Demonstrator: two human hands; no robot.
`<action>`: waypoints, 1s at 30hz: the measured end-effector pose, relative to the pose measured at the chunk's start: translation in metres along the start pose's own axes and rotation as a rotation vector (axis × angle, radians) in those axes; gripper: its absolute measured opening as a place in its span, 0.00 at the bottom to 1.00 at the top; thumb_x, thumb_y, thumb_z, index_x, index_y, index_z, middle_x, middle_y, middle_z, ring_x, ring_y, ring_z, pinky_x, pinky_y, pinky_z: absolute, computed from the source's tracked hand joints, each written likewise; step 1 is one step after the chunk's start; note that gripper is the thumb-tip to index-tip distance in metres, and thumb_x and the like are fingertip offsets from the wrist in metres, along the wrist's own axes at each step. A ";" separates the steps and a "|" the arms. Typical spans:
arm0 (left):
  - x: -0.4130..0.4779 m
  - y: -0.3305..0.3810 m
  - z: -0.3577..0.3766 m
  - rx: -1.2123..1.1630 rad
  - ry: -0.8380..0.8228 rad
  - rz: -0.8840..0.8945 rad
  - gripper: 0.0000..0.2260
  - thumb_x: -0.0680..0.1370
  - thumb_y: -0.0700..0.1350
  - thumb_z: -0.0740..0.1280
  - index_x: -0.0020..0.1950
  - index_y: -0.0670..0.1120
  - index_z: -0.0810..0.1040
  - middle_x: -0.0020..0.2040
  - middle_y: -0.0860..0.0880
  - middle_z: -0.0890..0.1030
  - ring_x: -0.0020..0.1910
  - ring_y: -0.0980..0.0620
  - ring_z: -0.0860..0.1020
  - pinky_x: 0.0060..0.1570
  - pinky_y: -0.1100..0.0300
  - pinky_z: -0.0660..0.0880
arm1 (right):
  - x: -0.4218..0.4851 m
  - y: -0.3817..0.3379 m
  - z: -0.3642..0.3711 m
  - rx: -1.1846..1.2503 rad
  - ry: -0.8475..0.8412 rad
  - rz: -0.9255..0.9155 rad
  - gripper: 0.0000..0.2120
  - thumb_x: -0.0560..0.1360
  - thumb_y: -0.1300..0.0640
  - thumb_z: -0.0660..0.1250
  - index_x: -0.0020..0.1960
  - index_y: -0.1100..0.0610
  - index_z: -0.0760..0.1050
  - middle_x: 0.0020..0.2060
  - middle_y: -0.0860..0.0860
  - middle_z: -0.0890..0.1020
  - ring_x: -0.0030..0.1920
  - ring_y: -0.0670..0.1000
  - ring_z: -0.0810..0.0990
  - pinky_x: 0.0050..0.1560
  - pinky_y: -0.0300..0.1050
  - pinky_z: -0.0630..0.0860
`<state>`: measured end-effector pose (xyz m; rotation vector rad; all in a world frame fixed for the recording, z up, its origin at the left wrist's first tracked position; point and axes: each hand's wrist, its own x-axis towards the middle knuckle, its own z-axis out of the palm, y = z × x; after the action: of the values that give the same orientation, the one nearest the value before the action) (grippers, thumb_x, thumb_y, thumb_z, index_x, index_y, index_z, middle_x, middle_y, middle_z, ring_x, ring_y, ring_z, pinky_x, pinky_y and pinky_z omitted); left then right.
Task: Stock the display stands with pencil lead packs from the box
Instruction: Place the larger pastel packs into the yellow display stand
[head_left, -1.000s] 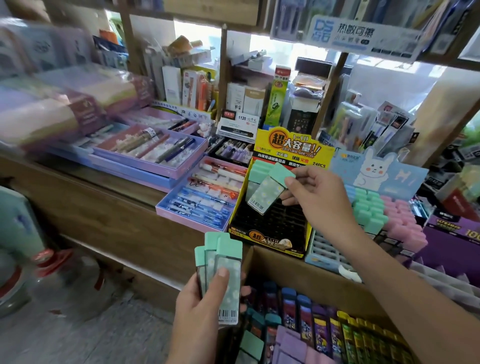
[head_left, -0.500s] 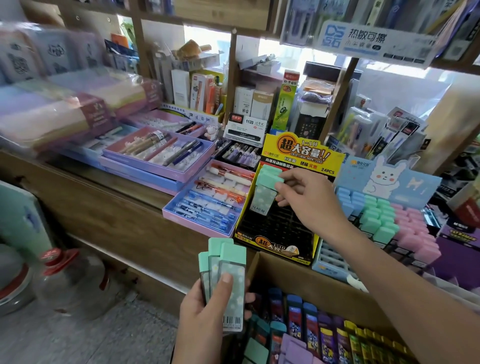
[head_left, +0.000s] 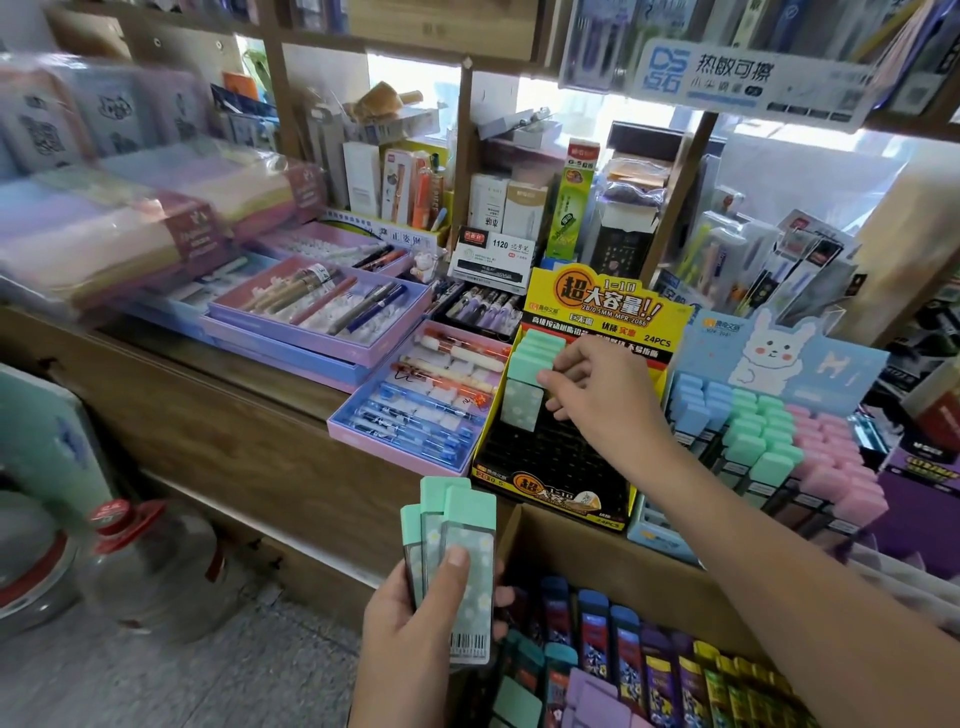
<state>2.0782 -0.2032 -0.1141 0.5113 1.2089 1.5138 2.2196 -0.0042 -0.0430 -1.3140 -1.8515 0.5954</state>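
Note:
My left hand grips three mint-green pencil lead packs fanned upright above the cardboard box. My right hand pinches the top of one mint-green pack standing in a slot at the upper left of the black and yellow display stand. A few more green packs stand in the row behind it. To the right, the blue rabbit display stand holds rows of blue, green and pink packs. The box holds several coloured packs.
Purple and pink trays of pens lie on the wooden counter to the left. Stacked wrapped pastel packages sit at far left. A plastic bottle with a red cap stands on the floor. Shelves of stationery rise behind the stands.
My right hand has carried the green pack down and left into the stand's upper-left slot. My left hand keeps holding its packs.

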 end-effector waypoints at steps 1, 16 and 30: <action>0.000 0.000 0.001 0.001 -0.003 0.001 0.14 0.74 0.48 0.70 0.55 0.42 0.84 0.45 0.37 0.87 0.41 0.38 0.87 0.33 0.53 0.83 | 0.000 -0.001 0.000 -0.018 -0.001 -0.004 0.04 0.79 0.59 0.73 0.48 0.57 0.78 0.35 0.51 0.83 0.33 0.46 0.85 0.38 0.49 0.85; -0.002 0.001 0.001 -0.033 -0.029 0.006 0.14 0.70 0.48 0.74 0.53 0.44 0.86 0.48 0.38 0.87 0.46 0.38 0.87 0.35 0.56 0.83 | -0.078 -0.010 -0.005 0.312 -0.182 0.176 0.02 0.78 0.61 0.73 0.46 0.57 0.84 0.35 0.52 0.86 0.30 0.48 0.83 0.29 0.39 0.78; 0.000 -0.004 0.000 0.089 -0.010 0.136 0.14 0.67 0.55 0.74 0.50 0.51 0.87 0.43 0.39 0.87 0.40 0.39 0.87 0.35 0.54 0.82 | -0.119 -0.005 0.013 0.667 -0.436 0.375 0.04 0.77 0.57 0.75 0.51 0.56 0.85 0.39 0.59 0.87 0.34 0.52 0.83 0.33 0.41 0.78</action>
<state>2.0800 -0.2036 -0.1176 0.6720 1.2591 1.5744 2.2262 -0.1164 -0.0852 -1.1166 -1.4989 1.6439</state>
